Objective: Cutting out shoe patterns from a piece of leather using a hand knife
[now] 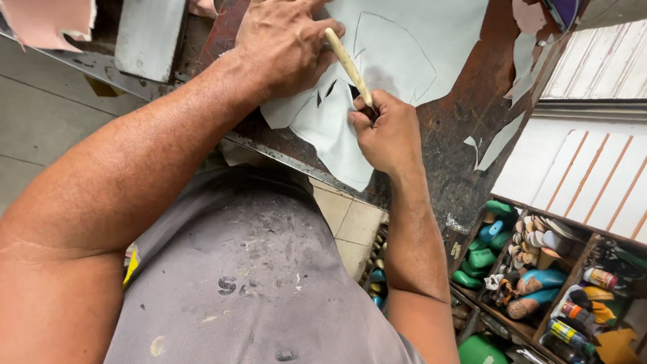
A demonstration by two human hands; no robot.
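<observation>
The pale blue-grey sheet (404,47) of leather-like material is lying flat on the dark, worn workbench (465,128), its near edge hanging over the bench's front, with curved pencil outlines showing on its surface. The right hand (387,135) is gripping a cream-handled knife (347,64) in a closed fist, the handle slanting up and away, the blade end hidden down at the sheet beside a dark slit. The left hand (283,40) is pressing down on the sheet with fingers spread and flat, holding nothing. Offcut scraps (499,141) are lying to the right on the bench. Lower right, wooden compartments (539,263) are holding green and blue shoe lasts and small bottles.
</observation>
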